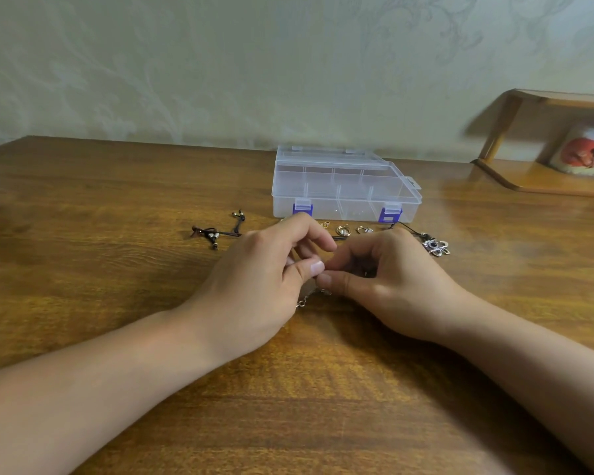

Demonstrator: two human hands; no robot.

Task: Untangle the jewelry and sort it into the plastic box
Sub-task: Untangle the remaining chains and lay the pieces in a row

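A clear plastic box (343, 186) with blue latches sits closed on the wooden table (117, 200), its compartments visible through the lid. In front of it my left hand (264, 279) and my right hand (384, 279) meet thumb to thumb, both pinching a thin silver chain (306, 298) whose clasp end hangs down to the table. A black cord bracelet with silver beads (216, 231) lies to the left. Small rings (343, 230) lie by the box front. A black cord with a silver flower pendant (436, 247) lies to the right.
A wooden shelf stand (528, 173) holding a white mug with a red picture (587, 154) stands at the back right. A patterned wall runs behind the table.
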